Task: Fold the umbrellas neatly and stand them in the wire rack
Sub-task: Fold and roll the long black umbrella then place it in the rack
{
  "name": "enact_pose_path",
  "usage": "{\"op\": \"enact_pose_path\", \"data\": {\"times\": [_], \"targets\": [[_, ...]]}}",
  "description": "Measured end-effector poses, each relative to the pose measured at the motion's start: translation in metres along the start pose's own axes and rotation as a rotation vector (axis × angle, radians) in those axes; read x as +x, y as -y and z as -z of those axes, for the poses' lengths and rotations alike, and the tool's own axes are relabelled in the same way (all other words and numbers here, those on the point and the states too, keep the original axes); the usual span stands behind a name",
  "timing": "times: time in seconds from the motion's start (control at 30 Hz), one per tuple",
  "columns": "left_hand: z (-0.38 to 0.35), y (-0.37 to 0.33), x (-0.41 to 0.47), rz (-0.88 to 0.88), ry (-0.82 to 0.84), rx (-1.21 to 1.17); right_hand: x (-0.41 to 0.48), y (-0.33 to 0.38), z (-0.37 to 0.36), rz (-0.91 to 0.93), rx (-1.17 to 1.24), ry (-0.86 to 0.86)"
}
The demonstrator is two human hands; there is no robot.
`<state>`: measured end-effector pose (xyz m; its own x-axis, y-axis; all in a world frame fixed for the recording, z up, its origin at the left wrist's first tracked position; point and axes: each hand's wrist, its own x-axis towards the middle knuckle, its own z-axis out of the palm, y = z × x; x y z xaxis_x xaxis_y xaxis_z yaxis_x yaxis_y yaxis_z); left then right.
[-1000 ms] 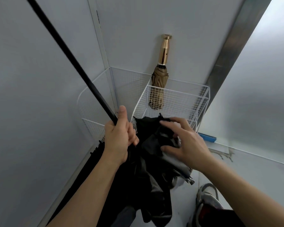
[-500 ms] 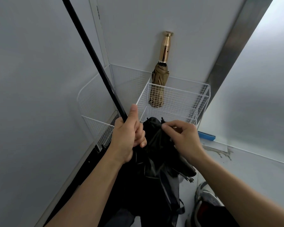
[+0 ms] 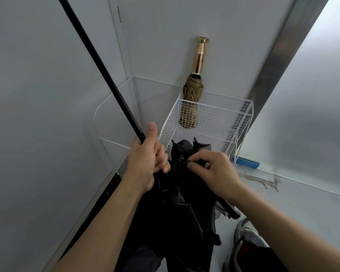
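- Head view: left hand (image 3: 145, 163) fisted around black umbrella (image 3: 177, 203) shaft, thumb up along it.
- Right hand (image 3: 214, 171) pinches the black canopy fabric, in front of white wire rack (image 3: 214, 114).
- Tan folded umbrella (image 3: 191, 99) stands in rack, gold handle up, leaning on wall.

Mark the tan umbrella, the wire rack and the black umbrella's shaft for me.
tan umbrella (image 3: 191, 99): head view, on its folded canopy.
wire rack (image 3: 214, 118): head view, on its front mesh wall.
black umbrella's shaft (image 3: 98, 59): head view, mid-length above the left hand.
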<state>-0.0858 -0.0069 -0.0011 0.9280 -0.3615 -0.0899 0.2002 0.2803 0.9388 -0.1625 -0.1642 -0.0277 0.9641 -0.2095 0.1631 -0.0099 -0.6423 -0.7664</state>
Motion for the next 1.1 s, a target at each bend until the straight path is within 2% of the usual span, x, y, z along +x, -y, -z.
{"op": "enact_pose_path", "data": {"times": [0.07,0.2,0.3,0.37,0.4,0.47,0.53,0.57,0.77,0.8,0.87,0.9,0.93,0.97,1.07,1.1], "targets": [[-0.007,0.002,-0.002,0.018,0.004,0.024,0.003,0.002,-0.003,-0.108,0.191,0.007],[-0.013,0.005,0.000,0.000,-0.105,0.046,0.006,-0.001,-0.002,-0.210,0.357,0.055],[-0.009,0.002,0.004,-0.052,-0.259,0.041,0.002,-0.002,0.013,-0.125,0.237,-0.220],[-0.005,-0.001,0.006,-0.091,-0.371,0.037,-0.009,0.006,0.024,0.010,0.178,-0.303],[-0.003,-0.002,0.007,-0.112,-0.428,0.038,-0.018,0.011,0.027,0.066,0.173,-0.250],[0.000,-0.001,0.009,-0.144,-0.523,0.056,-0.032,0.020,0.023,0.069,0.090,-0.028],[0.001,0.001,0.010,-0.161,-0.572,0.078,-0.039,0.020,0.010,0.020,-0.154,0.142],[0.001,0.002,0.010,-0.165,-0.577,0.083,-0.037,0.015,0.003,0.019,-0.252,0.152],[-0.006,0.006,0.008,-0.153,-0.589,0.020,-0.011,-0.003,-0.011,-0.110,-0.195,-0.148],[-0.005,0.006,0.009,-0.144,-0.608,0.012,-0.012,0.000,-0.008,-0.064,-0.225,-0.221],[-0.002,0.004,0.011,-0.124,-0.640,-0.010,-0.023,0.014,0.000,0.167,-0.181,-0.376],[-0.002,0.004,0.012,-0.121,-0.650,-0.025,-0.032,0.021,0.003,0.262,-0.129,-0.384],[-0.002,0.003,0.013,-0.121,-0.656,-0.044,-0.041,0.026,0.002,0.314,-0.081,-0.334],[-0.003,0.002,0.013,-0.122,-0.656,-0.060,-0.049,0.029,0.001,0.290,-0.066,-0.231],[-0.012,-0.001,0.007,-0.128,-0.629,-0.101,-0.058,0.019,-0.013,0.045,-0.277,0.148],[-0.017,-0.002,0.002,-0.125,-0.608,-0.123,-0.056,0.012,-0.016,-0.001,-0.358,0.213]]}}
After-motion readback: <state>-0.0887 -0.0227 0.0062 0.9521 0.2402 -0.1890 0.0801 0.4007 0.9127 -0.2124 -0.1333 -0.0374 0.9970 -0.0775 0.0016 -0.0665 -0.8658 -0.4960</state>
